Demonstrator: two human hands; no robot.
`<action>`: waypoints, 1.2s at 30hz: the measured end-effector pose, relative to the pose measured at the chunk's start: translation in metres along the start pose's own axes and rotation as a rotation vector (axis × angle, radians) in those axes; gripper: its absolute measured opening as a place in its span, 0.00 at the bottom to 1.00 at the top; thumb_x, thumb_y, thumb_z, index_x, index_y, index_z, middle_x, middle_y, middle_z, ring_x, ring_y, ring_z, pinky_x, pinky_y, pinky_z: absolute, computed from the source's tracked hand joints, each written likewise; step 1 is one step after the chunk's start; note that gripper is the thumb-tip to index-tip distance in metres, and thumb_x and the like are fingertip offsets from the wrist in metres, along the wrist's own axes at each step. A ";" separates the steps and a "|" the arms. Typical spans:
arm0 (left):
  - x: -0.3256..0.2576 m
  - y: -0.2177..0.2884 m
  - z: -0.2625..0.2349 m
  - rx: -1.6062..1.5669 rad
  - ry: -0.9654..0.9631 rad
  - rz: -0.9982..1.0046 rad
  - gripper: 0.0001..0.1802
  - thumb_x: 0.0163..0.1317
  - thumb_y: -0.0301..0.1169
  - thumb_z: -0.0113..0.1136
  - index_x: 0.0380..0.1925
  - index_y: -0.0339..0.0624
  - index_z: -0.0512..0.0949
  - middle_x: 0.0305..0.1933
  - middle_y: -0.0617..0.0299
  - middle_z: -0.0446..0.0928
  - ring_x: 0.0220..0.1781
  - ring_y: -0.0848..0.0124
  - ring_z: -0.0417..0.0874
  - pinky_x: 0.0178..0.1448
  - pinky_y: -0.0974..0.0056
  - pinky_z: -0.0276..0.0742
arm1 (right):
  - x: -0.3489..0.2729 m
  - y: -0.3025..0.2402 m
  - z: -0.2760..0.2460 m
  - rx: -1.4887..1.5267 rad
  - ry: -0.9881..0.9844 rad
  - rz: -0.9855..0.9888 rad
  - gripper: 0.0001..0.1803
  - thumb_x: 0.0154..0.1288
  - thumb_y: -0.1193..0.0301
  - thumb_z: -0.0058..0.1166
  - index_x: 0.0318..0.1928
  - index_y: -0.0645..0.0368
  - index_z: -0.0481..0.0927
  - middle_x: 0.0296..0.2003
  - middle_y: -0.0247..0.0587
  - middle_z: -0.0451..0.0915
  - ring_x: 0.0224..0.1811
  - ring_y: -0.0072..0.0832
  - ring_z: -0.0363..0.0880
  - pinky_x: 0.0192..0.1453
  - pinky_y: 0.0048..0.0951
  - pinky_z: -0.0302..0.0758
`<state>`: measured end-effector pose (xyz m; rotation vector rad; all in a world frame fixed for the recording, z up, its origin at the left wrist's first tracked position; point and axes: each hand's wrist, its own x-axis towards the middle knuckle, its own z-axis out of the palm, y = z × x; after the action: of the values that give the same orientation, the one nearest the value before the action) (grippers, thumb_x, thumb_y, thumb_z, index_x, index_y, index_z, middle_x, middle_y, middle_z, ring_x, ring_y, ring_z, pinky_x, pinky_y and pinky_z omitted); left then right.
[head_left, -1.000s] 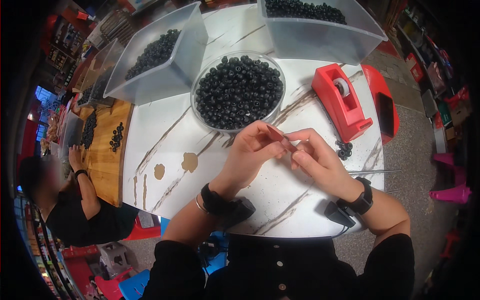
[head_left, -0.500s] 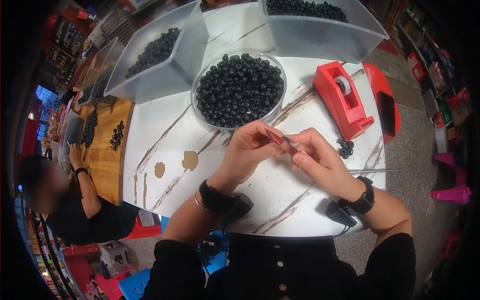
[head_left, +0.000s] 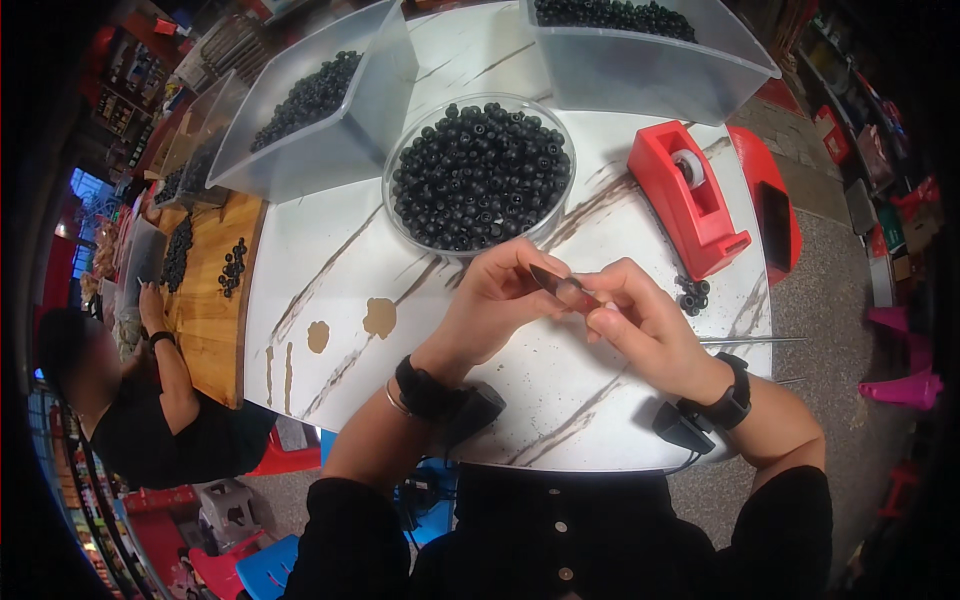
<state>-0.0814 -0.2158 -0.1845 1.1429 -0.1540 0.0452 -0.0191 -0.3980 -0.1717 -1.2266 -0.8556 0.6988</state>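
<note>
Over the white marbled table [head_left: 330, 280], my left hand [head_left: 500, 300] and my right hand [head_left: 640, 325] meet, both pinching one small dark reddish strip [head_left: 562, 287] between their fingertips. Just beyond them stands a round clear bowl [head_left: 480, 175] full of black beads. A few loose black beads [head_left: 692, 294] lie to the right of my right hand, near a thin metal needle [head_left: 752, 340] on the table. Both wrists wear black bands with small devices.
A red tape dispenser [head_left: 690, 200] sits right of the bowl. Two clear tubs of black beads [head_left: 310, 110] [head_left: 640, 45] stand at the back. On the left, another person [head_left: 130, 400] works at a wooden table [head_left: 205, 290] with beads.
My hands have shifted slightly while working the strip between the fingertips; the right hand has closed in toward the left. Nothing else has moved.
</note>
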 end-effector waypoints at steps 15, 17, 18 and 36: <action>-0.003 0.002 0.015 0.017 -0.070 -0.149 0.08 0.49 0.13 0.56 0.28 0.36 0.71 0.33 0.58 0.75 0.33 0.74 0.77 0.37 0.72 0.74 | 0.000 -0.008 -0.001 0.147 0.016 0.215 0.13 0.65 0.69 0.43 0.48 0.61 0.64 0.23 0.26 0.67 0.26 0.10 0.63 0.31 0.12 0.60; -0.005 0.003 0.013 0.013 -0.085 -0.146 0.09 0.48 0.13 0.56 0.28 0.36 0.70 0.33 0.58 0.75 0.32 0.74 0.77 0.37 0.72 0.73 | 0.002 -0.009 0.000 0.221 0.014 0.219 0.14 0.64 0.69 0.44 0.48 0.61 0.64 0.22 0.25 0.65 0.26 0.10 0.64 0.32 0.12 0.60; -0.005 0.003 0.012 0.007 -0.102 -0.145 0.10 0.48 0.13 0.57 0.29 0.36 0.70 0.32 0.59 0.74 0.31 0.75 0.76 0.36 0.73 0.72 | 0.002 -0.010 0.001 0.221 0.014 0.217 0.14 0.64 0.69 0.44 0.48 0.61 0.64 0.22 0.25 0.65 0.26 0.10 0.64 0.32 0.12 0.60; 0.061 0.058 -0.040 1.177 0.017 -0.155 0.10 0.54 0.26 0.54 0.37 0.37 0.71 0.21 0.65 0.69 0.24 0.75 0.69 0.27 0.70 0.63 | 0.007 -0.016 -0.007 0.156 0.072 0.289 0.12 0.66 0.68 0.42 0.48 0.58 0.66 0.21 0.23 0.66 0.19 0.07 0.55 0.22 0.11 0.52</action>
<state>-0.0239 -0.1579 -0.1398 2.3242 -0.0058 0.0033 -0.0097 -0.3989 -0.1559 -1.2377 -0.5581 0.9303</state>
